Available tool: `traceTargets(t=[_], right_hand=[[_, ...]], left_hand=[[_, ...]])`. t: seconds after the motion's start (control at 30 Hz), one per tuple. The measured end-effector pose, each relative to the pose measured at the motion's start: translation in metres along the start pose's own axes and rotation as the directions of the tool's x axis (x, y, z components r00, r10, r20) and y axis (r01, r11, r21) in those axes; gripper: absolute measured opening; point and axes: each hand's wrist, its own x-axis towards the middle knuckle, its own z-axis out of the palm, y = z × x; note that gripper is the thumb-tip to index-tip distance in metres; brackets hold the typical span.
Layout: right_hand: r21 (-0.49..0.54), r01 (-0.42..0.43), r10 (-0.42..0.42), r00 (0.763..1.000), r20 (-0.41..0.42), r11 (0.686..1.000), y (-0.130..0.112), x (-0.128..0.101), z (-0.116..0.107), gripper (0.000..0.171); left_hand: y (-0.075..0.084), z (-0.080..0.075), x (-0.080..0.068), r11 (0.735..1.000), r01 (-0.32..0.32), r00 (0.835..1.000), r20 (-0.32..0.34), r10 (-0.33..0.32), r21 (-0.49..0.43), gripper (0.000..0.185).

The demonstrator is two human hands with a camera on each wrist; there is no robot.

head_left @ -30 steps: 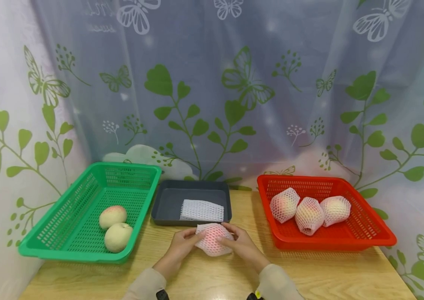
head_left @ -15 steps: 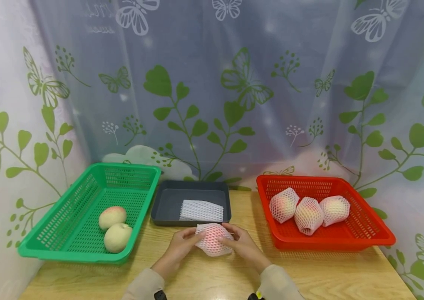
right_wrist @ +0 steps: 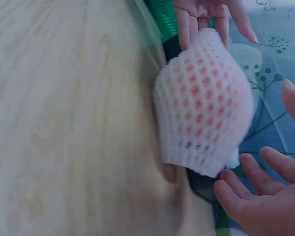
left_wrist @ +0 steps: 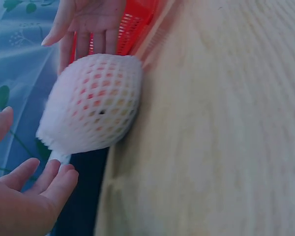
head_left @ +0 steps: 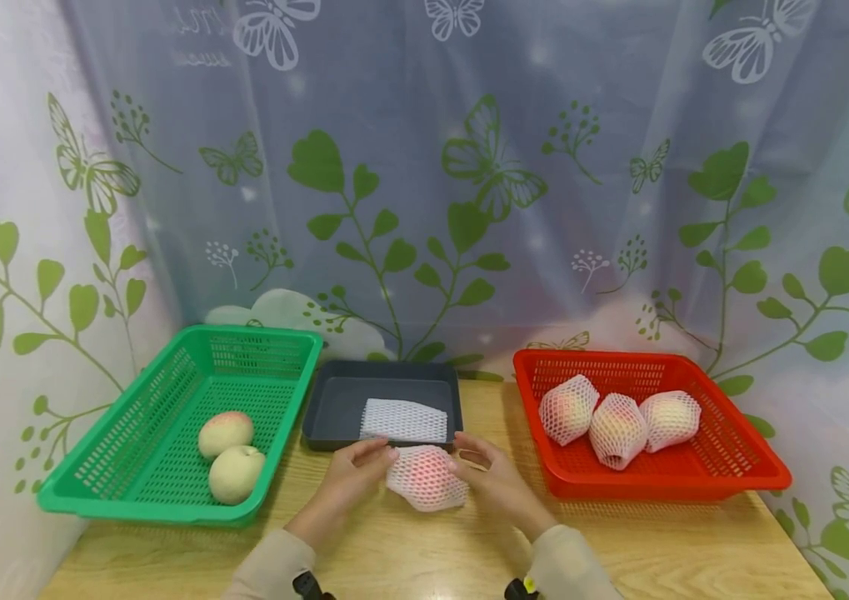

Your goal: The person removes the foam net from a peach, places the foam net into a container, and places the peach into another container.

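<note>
A peach in a white foam net sleeve (head_left: 427,477) rests on the wooden table in the head view, its red skin showing through the mesh. On its left my left hand (head_left: 352,475) has its fingers spread, with a gap to the fruit in the left wrist view (left_wrist: 32,196). My right hand (head_left: 497,482) is on the other side, fingers loosely extended close to the sleeve's end; the right wrist view shows its fingertips (right_wrist: 226,178) beside the mesh. Whether those fingertips touch it I cannot tell. Neither hand grips the peach.
A dark grey tray (head_left: 342,387) behind the hands holds a flat white foam net (head_left: 404,421). The green basket (head_left: 162,417) at left contains two bare peaches (head_left: 237,475). At right, the red basket (head_left: 664,487) contains three net-wrapped peaches (head_left: 619,431). A patterned curtain (head_left: 409,208) hangs behind.
Both hands have let go of the wrapped peach and drawn apart, the left to the left and the right to the right. The peach stays in nearly the same place.
</note>
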Motion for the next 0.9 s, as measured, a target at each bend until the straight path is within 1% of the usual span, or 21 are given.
traceTargets(t=[0.1,0.2,0.3,0.4,0.6,0.67,0.8,0.9], right_hand=[[-0.013,0.007,-0.007,1.0,-0.022,1.0,-0.007,-0.001,-0.006,0.058],[-0.01,0.02,-0.021,0.999,-0.03,1.0,-0.014,-0.002,-0.012,0.059],[-0.011,0.041,-0.042,0.998,-0.038,0.999,-0.019,-0.005,-0.018,0.059],[-0.008,0.038,-0.039,0.998,-0.049,0.999,-0.024,-0.008,-0.023,0.059],[-0.011,0.037,-0.037,0.998,-0.051,0.999,-0.026,-0.012,-0.034,0.059],[-0.011,0.035,-0.036,0.998,-0.047,0.999,-0.026,-0.014,-0.037,0.059],[-0.019,0.03,-0.032,0.998,-0.059,0.999,-0.028,-0.018,-0.042,0.059],[-0.035,0.028,-0.031,0.997,-0.074,0.999,-0.029,-0.02,-0.045,0.059]], left_hand=[[0.008,-0.005,0.001,0.999,-0.034,0.999,-0.002,0.034,0.001,0.053],[0.015,-0.01,0.001,0.998,-0.055,0.998,-0.002,0.055,-0.006,0.052],[0.021,-0.015,0.001,0.997,-0.073,0.997,-0.002,0.073,0.013,0.055],[0.025,-0.019,0.0,0.996,-0.083,0.997,-0.006,0.083,0.033,0.057],[0.033,-0.026,-0.007,0.992,-0.115,0.993,-0.005,0.115,0.045,0.057],[0.035,-0.028,-0.008,0.992,-0.124,0.992,0.003,0.124,0.028,0.058],[0.037,-0.033,-0.009,0.992,-0.123,0.992,0.015,0.122,0.017,0.058],[0.038,-0.037,-0.01,0.993,-0.115,0.993,0.011,0.115,0.017,0.058]])
